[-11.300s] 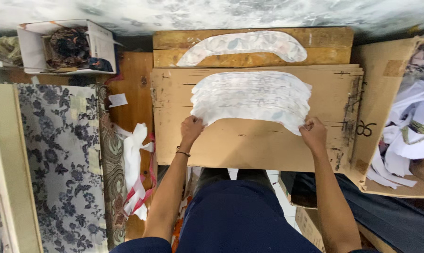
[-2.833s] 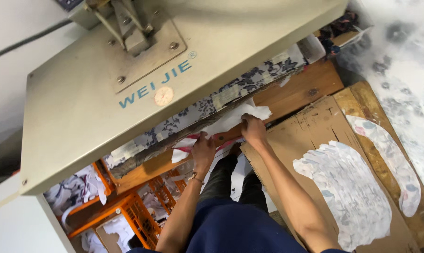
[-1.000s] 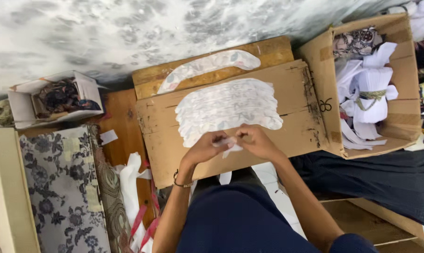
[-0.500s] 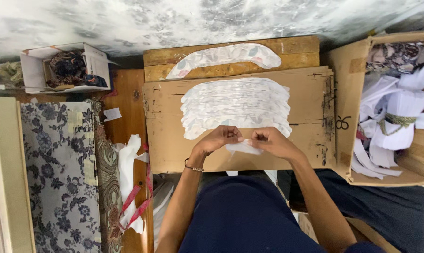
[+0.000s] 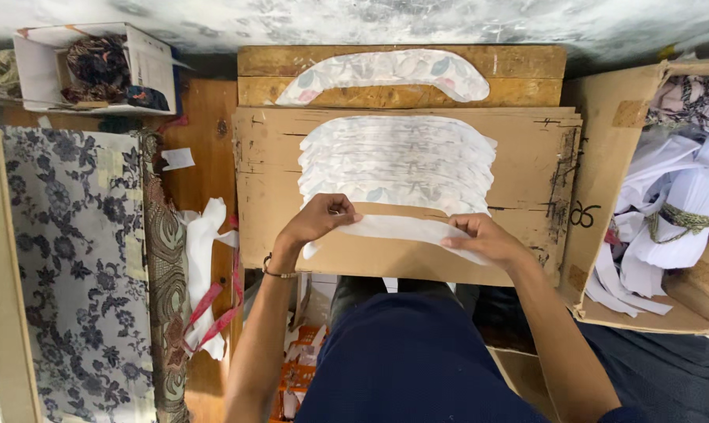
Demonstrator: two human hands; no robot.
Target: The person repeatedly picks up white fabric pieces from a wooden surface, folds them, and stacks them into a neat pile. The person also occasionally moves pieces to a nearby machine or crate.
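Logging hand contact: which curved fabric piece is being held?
The plain white curved fabric piece nearest the person, pinched at both ends; the others lie untouched farther away.

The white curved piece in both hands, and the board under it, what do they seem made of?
White curved piece: probably thin matte fabric or interlining; it lies limp between the left hand and right hand. Board: brown corrugated cardboard, with creased, worn edges.

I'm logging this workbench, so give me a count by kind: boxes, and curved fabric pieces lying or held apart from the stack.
Open cardboard boxes: 2, a small white one holding dark fabric and a large brown one holding white pieces.
Curved fabric pieces apart from the stack: 2, a floral one on the wooden board and a white one held in both hands.
Total: 4
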